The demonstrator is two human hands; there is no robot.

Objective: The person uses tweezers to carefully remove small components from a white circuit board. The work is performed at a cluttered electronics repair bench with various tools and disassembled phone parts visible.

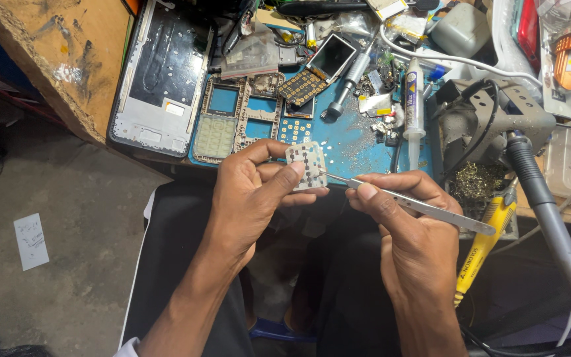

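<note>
Steel tweezers (411, 203) sit pinched in your right hand (408, 231), tips touching the small keypad membrane (306, 165) gripped by your left hand (252, 192) above your lap; steady both wrists.

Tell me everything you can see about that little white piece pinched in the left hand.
The keypad sheet is a small, thin, pale rectangle that looks like translucent plastic, dotted with rows of dark round contacts. The left hand pinches it between thumb and fingers, holding it roughly upright and facing the camera, above the lap and just in front of the blue work mat. The fine tip of the metal tweezers, held in the right hand, meets its right edge. It looks flat and whole.
</note>
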